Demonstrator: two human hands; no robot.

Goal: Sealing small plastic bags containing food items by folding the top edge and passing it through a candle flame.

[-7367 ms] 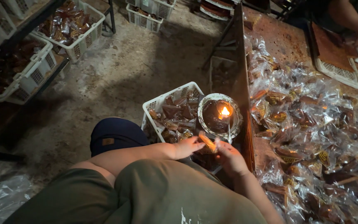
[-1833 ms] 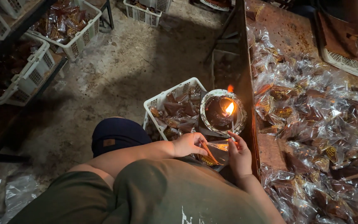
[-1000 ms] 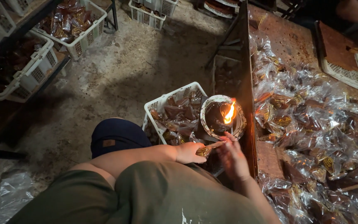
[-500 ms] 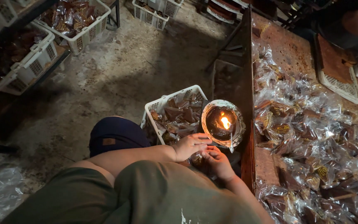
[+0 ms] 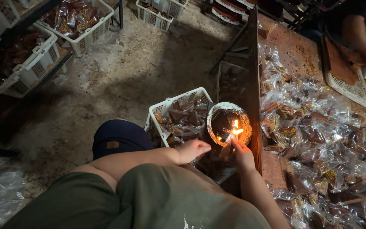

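Both hands up by the small flame (image 5: 236,131) in the round bowl (image 5: 228,124) at the worktop (image 5: 295,53) edge: left hand (image 5: 193,149) curled shut, right hand (image 5: 243,153) pinching a clear packet (image 5: 228,140) (likely to melt it closed).

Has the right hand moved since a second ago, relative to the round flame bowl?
Yes. The right hand has come up closer to the round white-rimmed bowl holding the flame; its fingertips now sit right under the flame at the bowl's near rim.

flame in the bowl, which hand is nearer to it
Right. The right hand sits just below the flame, fingertips almost at it. The left hand is further off, to its lower left.
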